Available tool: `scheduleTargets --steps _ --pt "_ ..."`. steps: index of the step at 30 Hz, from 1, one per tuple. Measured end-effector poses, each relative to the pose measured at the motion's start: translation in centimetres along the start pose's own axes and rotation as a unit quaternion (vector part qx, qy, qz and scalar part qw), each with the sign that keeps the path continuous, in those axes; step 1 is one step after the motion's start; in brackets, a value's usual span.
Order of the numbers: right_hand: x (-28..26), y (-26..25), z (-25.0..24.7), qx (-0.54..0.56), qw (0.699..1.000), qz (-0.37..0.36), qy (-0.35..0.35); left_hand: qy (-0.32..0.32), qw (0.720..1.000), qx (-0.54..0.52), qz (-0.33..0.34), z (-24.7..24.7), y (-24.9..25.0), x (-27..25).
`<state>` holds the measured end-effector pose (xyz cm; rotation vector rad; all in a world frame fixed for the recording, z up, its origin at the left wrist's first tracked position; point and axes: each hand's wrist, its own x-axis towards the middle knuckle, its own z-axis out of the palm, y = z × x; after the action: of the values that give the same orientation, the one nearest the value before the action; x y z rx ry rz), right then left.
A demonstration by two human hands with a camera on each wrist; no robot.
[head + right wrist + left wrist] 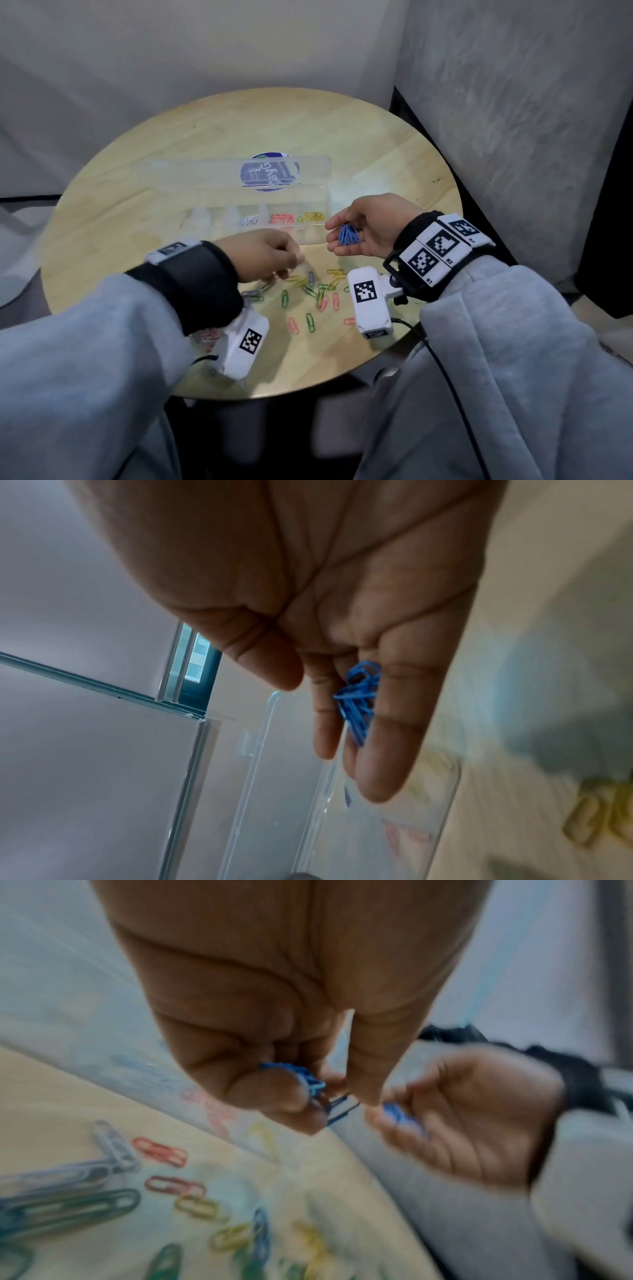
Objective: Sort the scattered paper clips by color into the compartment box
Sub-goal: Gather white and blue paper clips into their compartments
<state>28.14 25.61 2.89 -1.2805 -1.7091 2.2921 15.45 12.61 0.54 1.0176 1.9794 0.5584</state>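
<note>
Compartment box long axis L-R; blue clips in R hand

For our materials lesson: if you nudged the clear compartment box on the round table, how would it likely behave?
Probably light: the compartment box is thin clear plastic and holds only a few paper clips. It would likely slide rather than tip, being low and flat on the smooth table. Its open lid may flap or drag.

Blue clips fill the right grip, and the left grip pinches a blue bunch. Below it, green, yellow, red and blue loose clips dot the pale wood desk; beyond, the clear box shows white, red, yellow.
</note>
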Motion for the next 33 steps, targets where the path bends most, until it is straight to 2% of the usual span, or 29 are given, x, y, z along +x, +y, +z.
scheduleTargets --steps 2,5,8,11,15,18,22,27,33 --pt "0.3 -0.1 0.5 0.032 0.999 -0.008 -0.019 0.037 0.981 -0.192 -0.015 -1.7 -0.5 -0.9" --pt "0.9 -0.1 1.6 0.051 0.998 -0.007 -0.043 0.080 0.939 -0.334 -0.021 -4.0 -1.7 -1.9" --pt "1.6 -0.1 3.0 0.031 0.998 0.002 -0.054 0.089 0.916 -0.390 -0.020 -5.3 -3.0 -2.1" --pt "2.1 -0.2 4.0 0.011 0.999 0.009 -0.048 0.080 0.899 -0.427 -0.048 -5.5 -4.3 -1.8" --pt "2.7 -0.1 4.9 0.017 0.999 0.016 -0.035 0.092 0.820 -0.559 -0.087 -6.3 -4.9 -1.6" --pt "3.1 0.0 6.2 0.020 0.999 0.026 -0.043 0.101 0.784 -0.608 -0.074 -7.3 -5.1 -1.5" --pt "3.4 -0.7 7.9 0.074 0.994 0.015 -0.081 0.101 0.768 -0.630 -0.047 -8.8 -5.5 -1.5" --pt "4.8 -2.5 10.7 0.112 0.991 -0.017 -0.069 0.158 0.737 -0.656 -0.042 -10.8 -6.2 -1.0" --pt "6.8 -4.7 14.6 0.102 0.994 -0.027 -0.038 0.201 0.771 -0.601 -0.066 -10.8 -6.1 0.1"
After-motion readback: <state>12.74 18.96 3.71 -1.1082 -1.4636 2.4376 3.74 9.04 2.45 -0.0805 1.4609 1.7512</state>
